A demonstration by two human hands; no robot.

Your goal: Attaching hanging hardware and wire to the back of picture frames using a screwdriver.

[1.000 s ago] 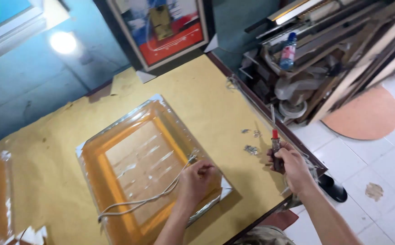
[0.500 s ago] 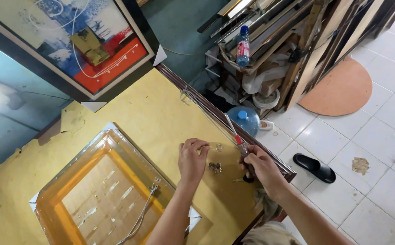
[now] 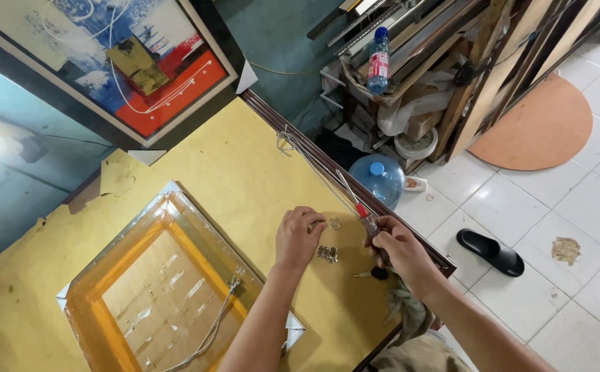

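My left hand [image 3: 298, 235] rests on the yellow table [image 3: 245, 172], fingertips pinching at small metal pieces [image 3: 333, 223] near its right edge. Another small heap of metal hardware [image 3: 327, 253] lies just below those fingers. My right hand [image 3: 395, 246] grips a screwdriver [image 3: 363, 212] with a red collar, its thin shaft pointing up-left along the table edge. A wrapped orange picture frame [image 3: 162, 289] lies face down at lower left, with a wire cord [image 3: 210, 331] trailing across its back.
A framed abstract painting [image 3: 121, 62] leans at the table's far side. Past the dark table edge are a large blue water jug [image 3: 381, 176], a plastic bottle [image 3: 378, 60], stacked frame mouldings [image 3: 465, 48], a black sandal [image 3: 491, 251] and a round board [image 3: 538, 127] on white tiles.
The view swung right, away from the wrapped frame. My left hand left the cord on the frame and moved to the small hardware near the table edge; my right hand kept the screwdriver.
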